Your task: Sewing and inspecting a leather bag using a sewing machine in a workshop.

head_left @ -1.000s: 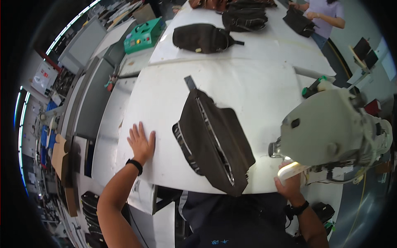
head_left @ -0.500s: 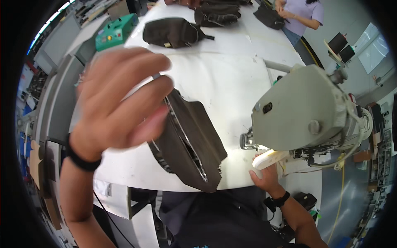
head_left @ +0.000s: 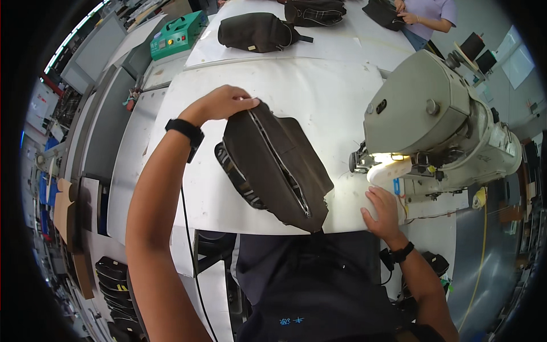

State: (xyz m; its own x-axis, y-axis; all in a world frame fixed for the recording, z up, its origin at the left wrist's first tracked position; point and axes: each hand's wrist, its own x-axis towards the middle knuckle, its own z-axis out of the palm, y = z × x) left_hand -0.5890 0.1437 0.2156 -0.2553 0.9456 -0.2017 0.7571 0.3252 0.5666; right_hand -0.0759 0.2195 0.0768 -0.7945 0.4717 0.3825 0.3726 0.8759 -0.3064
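Observation:
A dark brown bag (head_left: 279, 165) lies slantwise on the white table, its long zipper partly parted toward the near end. My left hand (head_left: 231, 102) pinches the bag's far left corner between thumb and fingers. A striped, strap-like edge shows along the bag's left side. Over to the right, my right hand (head_left: 383, 212) rests on the tabletop with fingers stretched out, holding nothing. It is just below the lit white arm of the sewing machine (head_left: 421, 108). Between the right hand and the bag there is a gap.
More dark bags (head_left: 256, 32) lie at the back of the white table (head_left: 319, 85). A green box-shaped device (head_left: 179, 35) stands at the far left. Another person (head_left: 430, 17) handles a bag at the far right. Thread spools (head_left: 473, 48) stand behind the machine.
My left hand has come down from close before the camera to the bag's far corner. The right hand stays by the machine, and the whole view has shifted slightly.

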